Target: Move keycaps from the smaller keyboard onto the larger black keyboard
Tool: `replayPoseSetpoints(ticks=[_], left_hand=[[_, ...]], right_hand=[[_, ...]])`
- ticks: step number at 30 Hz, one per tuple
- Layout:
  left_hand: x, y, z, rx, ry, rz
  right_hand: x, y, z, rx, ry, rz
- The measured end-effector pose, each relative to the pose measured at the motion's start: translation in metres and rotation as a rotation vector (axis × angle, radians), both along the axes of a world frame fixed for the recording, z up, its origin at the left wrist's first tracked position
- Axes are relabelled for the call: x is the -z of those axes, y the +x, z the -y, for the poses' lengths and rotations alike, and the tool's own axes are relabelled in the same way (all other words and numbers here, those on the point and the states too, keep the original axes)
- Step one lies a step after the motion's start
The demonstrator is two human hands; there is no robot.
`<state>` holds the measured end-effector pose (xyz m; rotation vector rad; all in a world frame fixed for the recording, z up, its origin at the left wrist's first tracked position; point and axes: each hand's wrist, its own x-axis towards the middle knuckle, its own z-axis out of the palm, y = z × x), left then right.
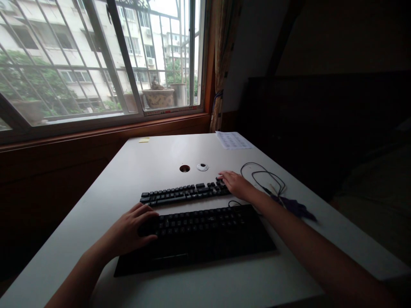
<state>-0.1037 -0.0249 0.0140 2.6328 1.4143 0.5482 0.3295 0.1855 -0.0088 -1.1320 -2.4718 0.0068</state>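
A black keyboard point(195, 244) with a wide palm rest lies on the white desk, slightly turned. My left hand point(136, 224) grips its left end, thumb on the near side and fingers over the far side. Behind it, loose black keycaps point(175, 194) stand in rows on the desk, with a long bar-shaped one among them. At the right end of those rows is my right hand point(236, 184), its fingers closed at a small keycap point(218, 180). The palm side of this hand is hidden.
Right of my forearm lie a dark looped cable point(268, 173) and a dark purple cloth point(297, 208). Beyond the keycaps are a round desk hole point(185, 169) and a white ring cover point(202, 167). Farther back are a printed sheet point(234, 140) and a yellow note point(144, 140).
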Motion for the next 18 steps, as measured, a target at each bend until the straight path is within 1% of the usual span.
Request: replayPoseSetpoints(ticks=[6, 13, 18], left_hand=[[-0.002, 0.002, 0.001, 0.003, -0.007, 0.026], [-0.001, 0.0, 0.001, 0.009, -0.02, 0.016], [-0.002, 0.001, 0.001, 0.007, -0.021, 0.018]], right_hand=[[0.0, -0.013, -0.005, 0.012, -0.034, 0.003], [-0.015, -0.025, -0.024, 0.035, -0.039, -0.02], [-0.019, -0.03, -0.039, 0.035, -0.075, -0.007]])
